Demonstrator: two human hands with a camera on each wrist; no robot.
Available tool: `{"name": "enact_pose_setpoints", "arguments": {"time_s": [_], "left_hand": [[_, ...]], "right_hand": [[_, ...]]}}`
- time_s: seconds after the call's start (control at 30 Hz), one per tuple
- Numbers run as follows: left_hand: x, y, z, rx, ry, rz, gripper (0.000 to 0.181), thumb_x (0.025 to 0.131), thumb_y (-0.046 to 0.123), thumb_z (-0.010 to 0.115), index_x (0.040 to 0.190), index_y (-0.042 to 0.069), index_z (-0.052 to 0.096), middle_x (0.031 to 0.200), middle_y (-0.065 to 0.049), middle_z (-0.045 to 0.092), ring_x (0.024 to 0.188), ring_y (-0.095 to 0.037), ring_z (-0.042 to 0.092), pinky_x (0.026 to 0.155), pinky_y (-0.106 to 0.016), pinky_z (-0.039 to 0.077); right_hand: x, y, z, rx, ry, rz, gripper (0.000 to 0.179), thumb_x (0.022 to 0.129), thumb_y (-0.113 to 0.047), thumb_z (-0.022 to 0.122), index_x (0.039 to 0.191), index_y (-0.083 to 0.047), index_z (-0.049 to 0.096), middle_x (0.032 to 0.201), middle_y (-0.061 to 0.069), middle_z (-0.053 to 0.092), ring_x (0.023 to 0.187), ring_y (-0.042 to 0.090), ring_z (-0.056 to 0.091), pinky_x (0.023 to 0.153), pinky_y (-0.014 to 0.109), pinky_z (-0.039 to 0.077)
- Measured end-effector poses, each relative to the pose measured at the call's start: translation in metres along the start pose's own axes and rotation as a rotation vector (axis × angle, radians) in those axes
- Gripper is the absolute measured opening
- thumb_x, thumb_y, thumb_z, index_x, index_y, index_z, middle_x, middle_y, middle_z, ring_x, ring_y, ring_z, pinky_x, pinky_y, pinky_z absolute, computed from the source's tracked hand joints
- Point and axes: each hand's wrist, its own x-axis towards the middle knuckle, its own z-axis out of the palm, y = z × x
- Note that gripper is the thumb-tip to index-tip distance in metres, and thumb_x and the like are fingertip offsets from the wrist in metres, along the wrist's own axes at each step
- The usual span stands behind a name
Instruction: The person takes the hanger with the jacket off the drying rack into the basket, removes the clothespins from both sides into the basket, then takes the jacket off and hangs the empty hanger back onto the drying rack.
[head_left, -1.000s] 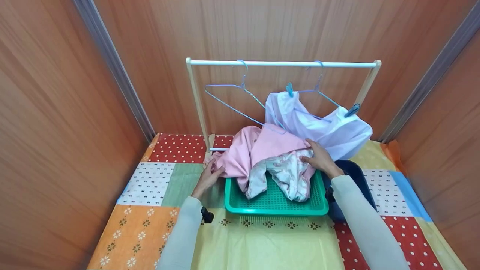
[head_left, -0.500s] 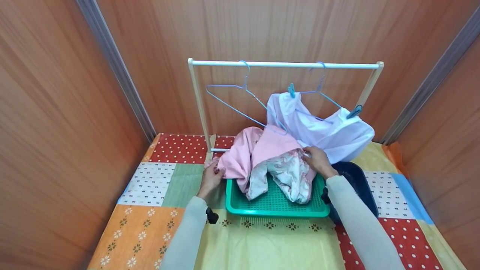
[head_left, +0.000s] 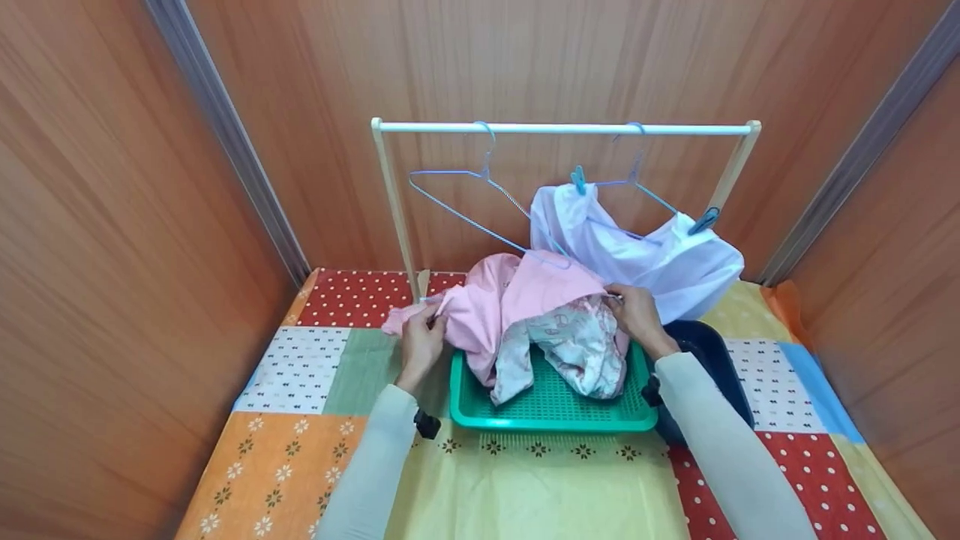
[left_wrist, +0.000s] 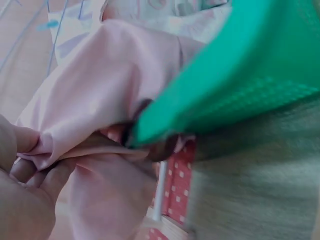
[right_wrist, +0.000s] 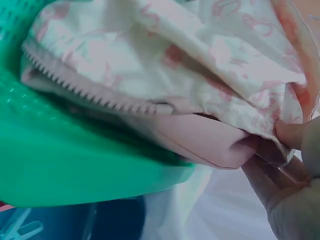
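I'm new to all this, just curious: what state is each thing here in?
Left grip: pinching the pink garment
Right grip: holding the same garment's edge
Pink garment: bunched, printed lining showing
Zip: one row of teeth showing
Green basket: upright, garment partly inside
Rack: standing
Left hanger: hooked on, tilted
Right hanger: hooked on, tilted
White garment: pegged, hanging
Light-blue peg: clipped on
Dark-blue peg: clipped on

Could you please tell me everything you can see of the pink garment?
The pink garment is soft-looking, crumpled fabric with a white, pink-printed layer and a toothed zip along one edge. It lies bunched over the green basket, spilling past its left rim; the left hand pinches one side, the right hand the other.
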Motion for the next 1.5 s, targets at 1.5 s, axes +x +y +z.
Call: {"name": "enact_pose_setpoints", "arguments": {"time_s": [1.5], "left_hand": [[-0.026,0.042,-0.007,0.27,-0.22,0.324,0.035,0.087,0.011,0.07,0.12,0.003,0.067,0.123,-0.016,0.068,0.116,-0.033,0.063,0.1,-0.047,0.049]], "right_hand": [[-0.042,-0.067,-0.011,-0.118,-0.417,-0.14,0.016,0.092,-0.019,0.066,0.102,-0.009,0.074,0.096,0.006,0.075,0.086,0.023,0.07,0.076,0.043,0.057]]}}
